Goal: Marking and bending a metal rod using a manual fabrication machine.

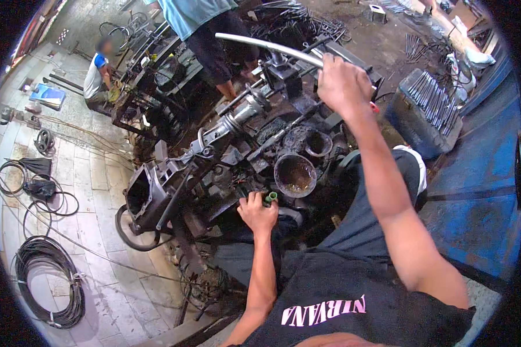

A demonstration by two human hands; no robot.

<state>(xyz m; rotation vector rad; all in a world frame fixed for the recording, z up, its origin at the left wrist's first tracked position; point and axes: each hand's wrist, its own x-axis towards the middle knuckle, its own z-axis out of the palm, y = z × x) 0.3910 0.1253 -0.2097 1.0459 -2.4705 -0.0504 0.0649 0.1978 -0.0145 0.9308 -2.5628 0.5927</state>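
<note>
My right hand [345,85] is raised over the far right of a dark, greasy machine [237,115], its fingers wrapped round a long, slightly bent silver metal rod [266,44]. The rod points up and to the left. Lower down, at the machine's near side, my left hand [257,214] has its fingers curled by a short green tube with an open end [272,197]. The tube shows between thumb and fingers; its lower part is hidden. Just right of it sits a round metal bowl [295,175] with brownish contents, and a smaller cup [318,143] stands behind.
On the right, a bin [425,110] holds many thin metal rods beside a blue sheet surface [474,214]. A coil of black cable [49,283] lies on the tiled floor at left. One person [197,23] stands beyond the machine; another [98,78] crouches far left.
</note>
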